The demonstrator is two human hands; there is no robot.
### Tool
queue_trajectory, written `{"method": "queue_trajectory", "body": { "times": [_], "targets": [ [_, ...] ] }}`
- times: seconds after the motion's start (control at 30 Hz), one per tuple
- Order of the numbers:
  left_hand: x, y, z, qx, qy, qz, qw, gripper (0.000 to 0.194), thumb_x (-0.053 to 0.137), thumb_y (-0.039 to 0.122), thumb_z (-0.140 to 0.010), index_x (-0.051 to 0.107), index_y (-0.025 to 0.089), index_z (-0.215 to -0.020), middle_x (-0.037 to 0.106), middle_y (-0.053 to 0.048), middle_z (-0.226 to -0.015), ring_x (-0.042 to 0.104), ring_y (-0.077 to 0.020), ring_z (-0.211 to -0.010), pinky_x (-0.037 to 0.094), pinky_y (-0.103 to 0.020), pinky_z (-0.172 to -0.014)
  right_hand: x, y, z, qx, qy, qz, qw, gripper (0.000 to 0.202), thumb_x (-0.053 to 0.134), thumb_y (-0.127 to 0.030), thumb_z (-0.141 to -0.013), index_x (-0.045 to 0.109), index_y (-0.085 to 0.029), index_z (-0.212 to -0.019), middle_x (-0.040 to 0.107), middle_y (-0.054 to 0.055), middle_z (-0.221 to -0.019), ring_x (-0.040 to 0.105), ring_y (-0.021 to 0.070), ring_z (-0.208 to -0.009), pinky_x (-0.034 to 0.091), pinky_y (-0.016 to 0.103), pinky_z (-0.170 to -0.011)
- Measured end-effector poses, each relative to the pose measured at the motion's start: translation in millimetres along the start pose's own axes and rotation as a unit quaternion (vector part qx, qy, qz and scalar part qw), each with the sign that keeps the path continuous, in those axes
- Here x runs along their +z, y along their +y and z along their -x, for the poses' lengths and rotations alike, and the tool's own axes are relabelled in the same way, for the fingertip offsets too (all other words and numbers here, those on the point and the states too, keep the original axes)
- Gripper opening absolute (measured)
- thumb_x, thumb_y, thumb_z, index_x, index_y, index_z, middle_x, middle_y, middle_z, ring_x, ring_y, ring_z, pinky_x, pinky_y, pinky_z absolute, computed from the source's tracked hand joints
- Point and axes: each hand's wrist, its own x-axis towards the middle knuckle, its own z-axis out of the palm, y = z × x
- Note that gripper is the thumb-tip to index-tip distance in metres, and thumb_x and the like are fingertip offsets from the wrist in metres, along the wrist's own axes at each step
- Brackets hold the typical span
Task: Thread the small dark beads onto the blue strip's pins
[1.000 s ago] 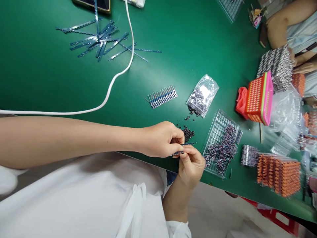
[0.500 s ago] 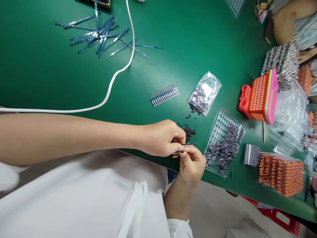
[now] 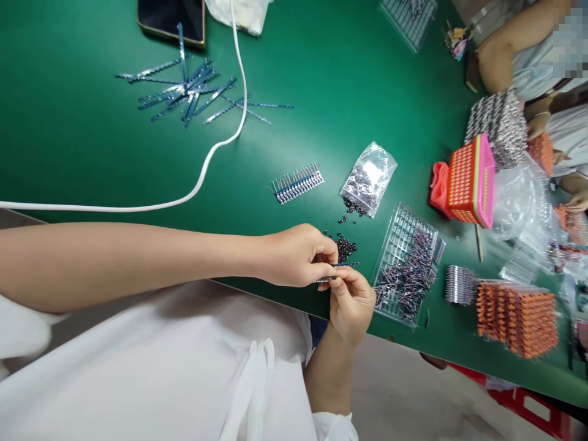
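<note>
My left hand (image 3: pixel 301 256) reaches in from the left, back up, its thumb and fingers pinched on a thin blue strip (image 3: pixel 348 264) with small parts along it. My right hand (image 3: pixel 351 303) comes from below, thumb and forefinger closed on the same strip, close to the left fingertips. Fingers hide most of the strip. Just beyond the hands lies a heap of small dark beads (image 3: pixel 345 248). Right of my right hand, a clear plastic tray (image 3: pixel 388 245) holds many small parts with thin wire legs (image 3: pixel 413 269).
A strip fitted with wire-legged parts (image 3: pixel 299 184) and a clear bag of dark beads (image 3: pixel 370 177) lie farther back. Loose blue strips (image 3: pixel 188 89), a white cable (image 3: pixel 206 162) and a phone (image 3: pixel 172 21) are at left. Baskets (image 3: pixel 463 184) and orange stacks (image 3: pixel 517 315) stand right, near other people.
The camera view has shifted slightly, showing more of the phone at the top. Both hands stay together on the strip, with hardly any movement against the table.
</note>
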Motion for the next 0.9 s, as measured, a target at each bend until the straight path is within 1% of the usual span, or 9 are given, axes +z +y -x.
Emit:
{"method": "queue_trajectory", "body": {
  "times": [0.13, 0.23, 0.3, 0.37, 0.43, 0.57, 0.7, 0.8, 0.9],
  "targets": [
    [-1.1, 0, 0, -0.004, 0.017, -0.045, 0.999, 0.018, 0.058, 0.023, -0.087, 0.071, 0.014, -0.079, 0.07, -0.003, -0.07, 0.058, -0.0124, -0.062, 0.038, -0.023, -0.057, 0, -3, 1, -0.007, 0.009, 0.01, 1.0, 0.011, 0.074, -0.029, -0.082, 0.071, -0.02, -0.087, 0.065, -0.001, -0.078, 0.062, 0.0099, -0.06, 0.053, 0.025, -0.058],
    [-1.1, 0, 1, -0.003, 0.028, -0.048, 0.998, 0.019, 0.057, 0.026, -0.089, 0.072, 0.015, -0.084, 0.073, -0.004, -0.076, 0.061, -0.0138, -0.066, 0.04, -0.023, -0.059, 0, -6, 2, -0.034, 0.023, 0.032, 0.999, 0.011, 0.072, -0.028, -0.083, 0.07, -0.02, -0.09, 0.064, -0.001, -0.08, 0.062, 0.0105, -0.064, 0.051, 0.026, -0.061],
    [-0.5, -1, 1, -0.007, 0.02, -0.024, 0.999, 0.019, 0.059, 0.029, -0.088, 0.072, 0.015, -0.092, 0.076, -0.004, -0.083, 0.065, -0.0152, -0.072, 0.045, -0.023, -0.063, -1, -8, 3, -0.049, 0.032, 0.049, 0.997, 0.011, 0.071, -0.029, -0.084, 0.069, -0.02, -0.089, 0.063, -0.001, -0.079, 0.06, 0.0106, -0.064, 0.049, 0.026, -0.061],
    [0.5, -2, 0, -0.017, 0.013, 0.019, 1.0, 0.025, 0.063, 0.029, -0.086, 0.069, 0.015, -0.105, 0.077, -0.006, -0.096, 0.07, -0.0173, -0.084, 0.05, -0.024, -0.073, -2, -9, 3, -0.06, 0.044, 0.061, 0.995, 0.012, 0.071, -0.03, -0.083, 0.068, -0.019, -0.087, 0.062, -0.001, -0.078, 0.058, 0.0103, -0.063, 0.047, 0.025, -0.06],
    [1.6, -4, -1, -0.026, 0.01, 0.043, 0.999, 0.029, 0.065, 0.028, -0.084, 0.068, 0.014, -0.11, 0.077, -0.008, -0.102, 0.071, -0.0186, -0.092, 0.051, -0.025, -0.079, -3, -10, 4, -0.065, 0.056, 0.061, 0.994, 0.011, 0.071, -0.029, -0.083, 0.068, -0.019, -0.086, 0.06, -0.001, -0.078, 0.057, 0.0097, -0.063, 0.046, 0.025, -0.059],
    [3.1, -6, -2, -0.026, 0.016, 0.039, 0.999, 0.02, 0.063, 0.031, -0.086, 0.073, 0.016, -0.096, 0.077, -0.004, -0.092, 0.069, -0.0173, -0.084, 0.049, -0.025, -0.074, -4, -10, 4, -0.062, 0.062, 0.04, 0.995, 0.01, 0.07, -0.029, -0.084, 0.068, -0.019, -0.086, 0.061, -0.001, -0.079, 0.057, 0.0092, -0.063, 0.045, 0.024, -0.059],
    [1.9, -5, 0, 0.01, 0.016, 0.04, 0.999, 0.023, 0.059, 0.035, -0.089, 0.073, 0.017, -0.092, 0.075, -0.003, -0.087, 0.065, -0.0161, -0.078, 0.046, -0.025, -0.072, -4, -9, 5, -0.053, 0.042, 0.017, 0.998, 0.011, 0.071, -0.03, -0.083, 0.069, -0.019, -0.085, 0.061, -0.001, -0.078, 0.057, 0.0094, -0.064, 0.047, 0.023, -0.058],
    [-1.7, -3, 2, 0.037, -0.003, 0.027, 0.999, 0.022, 0.055, 0.031, -0.091, 0.07, 0.016, -0.086, 0.073, -0.003, -0.082, 0.062, -0.0151, -0.075, 0.045, -0.023, -0.07, -4, -10, 7, -0.039, 0.025, 0.005, 0.999, 0.015, 0.071, -0.033, -0.082, 0.069, -0.019, -0.083, 0.06, -0.001, -0.076, 0.057, 0.0092, -0.061, 0.048, 0.023, -0.056],
    [-5.2, 0, 2, 0.041, -0.037, 0.024, 0.998, 0.022, 0.054, 0.031, -0.092, 0.07, 0.016, -0.086, 0.072, -0.003, -0.083, 0.06, -0.0141, -0.075, 0.043, -0.022, -0.07, -3, -11, 7, -0.029, 0.004, -0.012, 0.999, 0.018, 0.072, -0.037, -0.081, 0.069, -0.019, -0.079, 0.059, -0.001, -0.075, 0.056, 0.0089, -0.058, 0.047, 0.022, -0.051]
  ]
}}
